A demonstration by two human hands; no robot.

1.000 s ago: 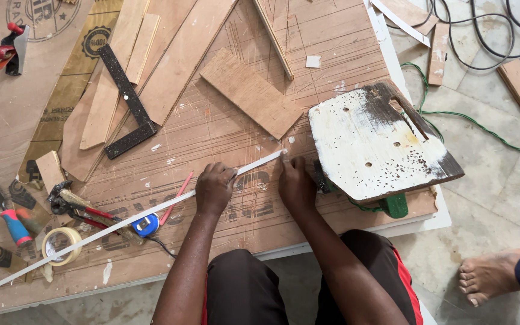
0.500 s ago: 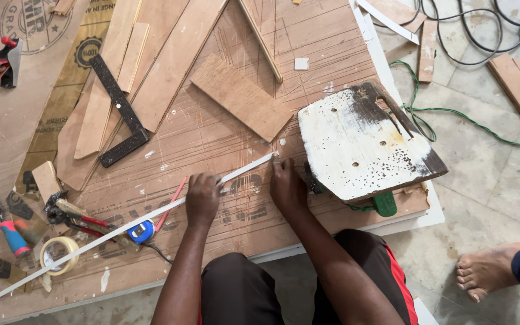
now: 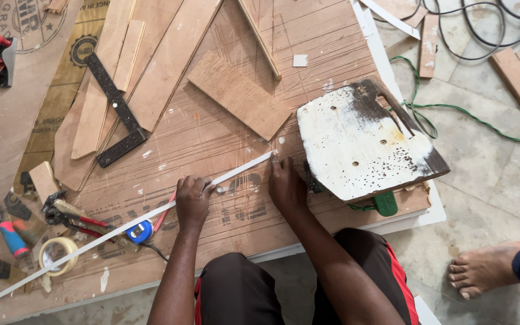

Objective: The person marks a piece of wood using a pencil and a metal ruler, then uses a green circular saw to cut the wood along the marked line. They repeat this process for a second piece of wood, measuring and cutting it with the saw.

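We have a long white edging strip [image 3: 121, 225] laid slantwise over the scratched plywood sheet [image 3: 224, 144], running from the lower left corner of the frame up to just left of centre. Our left hand [image 3: 192, 201] is closed around it partway along, fingers curled over the strip, while our right hand [image 3: 286, 186] presses its fingertips down at the strip's upper end, close beside the paint-stained white board [image 3: 362, 141] with a green tool [image 3: 385, 203] poking out beneath it. We judge the strip to be placed and held but not yet fixed or cut: most of its length lies loose toward the lower left, and no tool touches it. A blue tape measure [image 3: 142, 231] sits just under the strip, with pliers [image 3: 67, 213] and a roll of tape [image 3: 58, 253] at lower left, all untouched. As for markings, round dark printed seals show at the upper left on the brown sheet [image 3: 7, 120], a yellowish printed band [image 3: 55, 108] runs beside them, and faded dark lettering is stamped on the plywood below our hands. A black square [image 3: 115, 111] lies on the offcuts at upper left.
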